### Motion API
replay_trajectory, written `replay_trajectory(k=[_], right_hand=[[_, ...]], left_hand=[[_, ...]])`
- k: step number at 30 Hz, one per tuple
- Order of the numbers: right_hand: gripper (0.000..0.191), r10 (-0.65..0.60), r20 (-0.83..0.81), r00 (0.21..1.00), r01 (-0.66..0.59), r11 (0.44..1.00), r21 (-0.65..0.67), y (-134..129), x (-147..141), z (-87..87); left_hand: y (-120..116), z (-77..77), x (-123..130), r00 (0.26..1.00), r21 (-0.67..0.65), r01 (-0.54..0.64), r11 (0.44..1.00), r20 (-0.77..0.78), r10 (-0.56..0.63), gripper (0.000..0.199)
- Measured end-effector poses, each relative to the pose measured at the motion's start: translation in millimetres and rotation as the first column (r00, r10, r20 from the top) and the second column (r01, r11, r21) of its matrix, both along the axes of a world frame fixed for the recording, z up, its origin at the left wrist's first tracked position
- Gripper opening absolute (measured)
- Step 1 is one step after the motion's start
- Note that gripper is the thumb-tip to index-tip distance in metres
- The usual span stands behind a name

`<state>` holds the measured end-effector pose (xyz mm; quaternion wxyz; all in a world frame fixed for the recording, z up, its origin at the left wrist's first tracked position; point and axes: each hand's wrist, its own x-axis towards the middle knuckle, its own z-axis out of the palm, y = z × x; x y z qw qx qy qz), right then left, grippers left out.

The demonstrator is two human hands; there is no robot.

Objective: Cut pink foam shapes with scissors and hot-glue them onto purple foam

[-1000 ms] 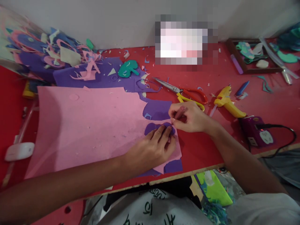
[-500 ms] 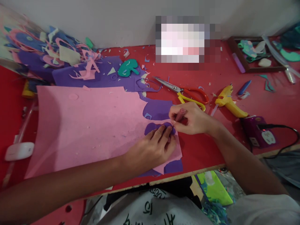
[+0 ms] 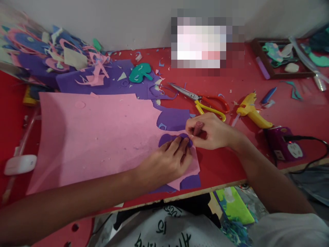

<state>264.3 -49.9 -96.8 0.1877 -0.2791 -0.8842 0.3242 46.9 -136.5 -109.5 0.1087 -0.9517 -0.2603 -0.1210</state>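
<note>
A large pink foam sheet covers the left part of the red table. Near its right end lies a small purple cutout, partly hidden under my left hand, whose fingers are spread and press it flat. My right hand is closed around a brownish-pink pen, with its fingertips at the cutout's right edge. The pen's tip is hidden by the fingers. More purple foam shows beyond the pink sheet's notched edge.
Scissors with red and yellow handles lie beyond my right hand. Further right are a yellow glue gun, a purple power box and a brown tray. Foam scraps are heaped at the back left. A green cutout lies near them.
The pen in my right hand has tilted slightly more upright. My left hand stays on the purple cutout, and the view has shifted slightly.
</note>
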Motion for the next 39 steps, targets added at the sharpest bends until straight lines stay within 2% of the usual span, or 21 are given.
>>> replay_trajectory(k=[10,15,17,18,20,22,23,24,26,29,30,32,39], right_hand=[[0.012,0.024,0.018,1.0,-0.023,0.999,-0.026,-1.9,-2.4,0.8],[0.013,0.038,-0.012,0.999,-0.039,0.994,-0.098,-2.3,-0.8,4.1],[0.013,-0.034,-0.106,0.994,0.023,0.994,-0.104,-3.0,0.8,9.5],[0.014,-0.116,-0.174,0.978,0.102,0.991,-0.09,-4.5,1.6,12.9],[0.015,-0.343,-0.322,0.883,0.346,0.937,-0.05,-11.1,3.0,19.4],[0.016,-0.526,-0.378,0.762,0.563,0.826,-0.015,-23.8,4.1,23.0],[0.016,-0.58,-0.354,0.734,0.627,0.778,0.026,-32.3,4.6,22.8],[0.014,-0.612,-0.331,0.719,0.664,0.745,0.066,-41.8,5.2,21.0],[0.014,-0.7,-0.297,0.65,0.74,0.672,0.037,-62.8,6.2,12.7],[0.005,-0.798,-0.304,0.521,0.794,0.584,-0.172,-91.6,6.1,-6.4],[0.005,-0.829,-0.334,0.45,0.81,0.536,-0.24,-98.9,5.3,-12.5],[0.007,-0.848,-0.352,0.396,0.801,0.506,-0.32,-108.7,2.4,-21.9],[0.004,-0.86,-0.255,0.443,0.848,0.494,-0.193,-112.2,-2.7,-27.8]], left_hand=[[3.1,2.1,-0.9,1.0,-0.018,0.023,1.0,-0.016,-0.023,0.031],[2.3,1.3,-1.1,1.0,-0.027,0.025,0.999,0.0,-0.025,0.031],[4.9,3.7,-2.1,1.0,-0.048,0.027,0.998,-0.006,-0.028,0.031],[7.8,5.3,-3.0,0.999,-0.073,0.038,0.997,-0.016,-0.039,0.03],[17.2,8.3,-5.8,0.995,-0.139,0.086,0.987,-0.03,-0.091,0.027],[30.5,9.2,-9.7,0.987,-0.185,0.155,0.97,-0.004,-0.158,0.022],[37.7,8.4,-12.1,0.982,-0.187,0.186,0.965,0.019,-0.186,0.022],[44.8,6.8,-14.5,0.971,-0.176,0.239,0.955,0.058,-0.233,0.022],[56.8,1.5,-19.4,0.943,-0.175,0.33,0.928,0.107,-0.315,0.023],[67.2,-8.0,-24.9,0.923,-0.201,0.372,0.906,0.186,-0.338,0.026],[68.8,-10.6,-25.9,0.924,-0.219,0.368,0.904,0.195,-0.329,0.027],[70.2,-14.3,-26.8,0.931,-0.256,0.353,0.9,0.196,-0.309,0.029],[70.3,-14.9,-25.8,0.94,-0.3,0.333,0.894,0.183,-0.288,0.032]])
